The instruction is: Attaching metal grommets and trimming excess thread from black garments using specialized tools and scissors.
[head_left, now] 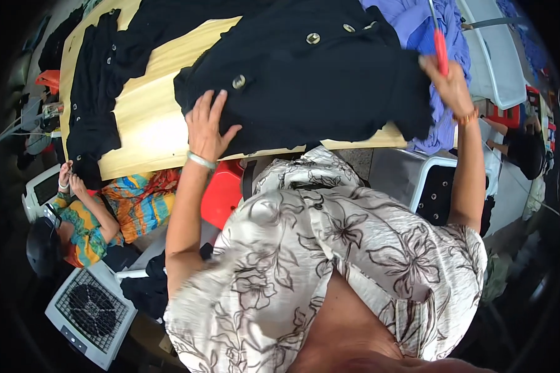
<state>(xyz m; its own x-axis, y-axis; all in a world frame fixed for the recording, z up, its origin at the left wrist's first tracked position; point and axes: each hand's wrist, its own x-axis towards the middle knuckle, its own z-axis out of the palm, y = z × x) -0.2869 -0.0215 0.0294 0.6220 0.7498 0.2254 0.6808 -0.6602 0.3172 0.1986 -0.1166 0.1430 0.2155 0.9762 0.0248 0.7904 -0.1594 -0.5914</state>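
Note:
A black garment (317, 87) with several round metal-looking buttons or eyelets lies spread on the pale wooden table in front of me. My left hand (208, 127) rests on its left part, fingers spread and flat on the cloth. At the garment's right edge, my right hand (451, 87) is closed round a red-handled tool (440, 53) with a thin metal shaft pointing away from me. Its fingertips are at the edge of the black cloth; whether they also pinch it, I cannot tell. The tool's tip is out of the picture.
More black garments (96, 93) lie on the table (149, 112) at the left. Purple-blue cloth (445, 118) is heaped at the right, beside pale plastic bins (498, 68). A co-worker in colourful clothes (112, 217) sits left, handling black cloth. A red stool (223, 196) and a box fan (93, 308) stand nearby.

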